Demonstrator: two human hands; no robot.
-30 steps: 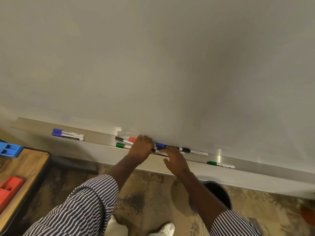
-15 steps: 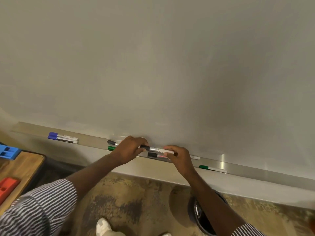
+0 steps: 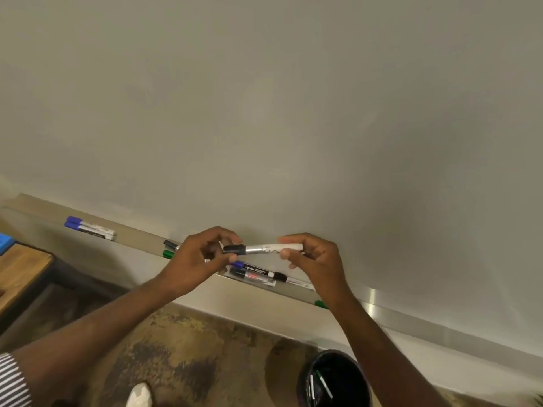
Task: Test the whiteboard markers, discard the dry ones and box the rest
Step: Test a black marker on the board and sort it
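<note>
Whiteboard (image 3: 293, 113) fills my view above both hands, its tray (image 3: 411, 314) running beneath them. Below my right hand (image 3: 318, 259) sits a black bin (image 3: 335, 380). My left hand (image 3: 197, 259) pinches the black cap (image 3: 234, 249); my right grips the barrel of the marker (image 3: 273, 248), held level between them. More markers (image 3: 255, 273) lie on the tray just under it.

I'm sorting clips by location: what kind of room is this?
Probably a classroom or meeting room: a large whiteboard with markers on its tray, a wooden table, and a bin on the floor.
</note>
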